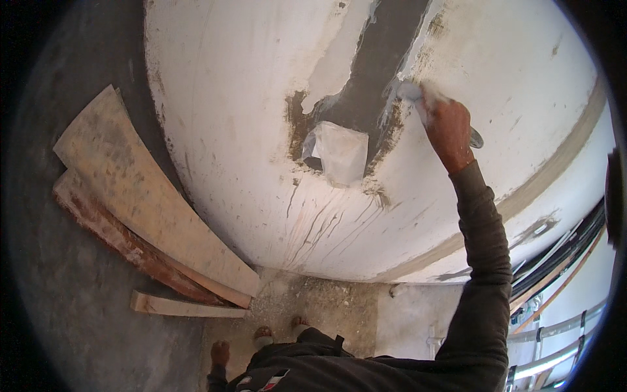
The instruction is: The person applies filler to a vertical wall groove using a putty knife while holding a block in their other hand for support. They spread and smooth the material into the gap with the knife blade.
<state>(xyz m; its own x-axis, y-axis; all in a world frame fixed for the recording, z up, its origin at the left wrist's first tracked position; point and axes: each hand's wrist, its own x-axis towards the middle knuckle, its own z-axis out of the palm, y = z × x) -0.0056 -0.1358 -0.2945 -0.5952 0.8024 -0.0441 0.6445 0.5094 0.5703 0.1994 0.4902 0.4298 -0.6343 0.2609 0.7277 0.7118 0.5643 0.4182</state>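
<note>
My right hand [449,127] is closed around a hand tool [477,138] whose rounded grey end sticks out behind the fist. The tool's pale, blurred head [409,91] touches or nearly touches the white wall [496,72] at the right edge of a dark grey patched strip [385,59]; its exact kind cannot be made out. Whitish blur surrounds the knuckles. Low beside my body hangs my left hand [220,353], away from the wall, its fingers too small to read. A translucent plastic sheet [345,151] covers part of an opening at the strip's lower end.
Long wooden boards [150,196] lean at the left, with a shorter plank [186,306] at their foot. Dark pipes or cables [562,251] and metal rails [555,362] stand at the right. My feet [263,336] are on a dusty concrete floor [326,297].
</note>
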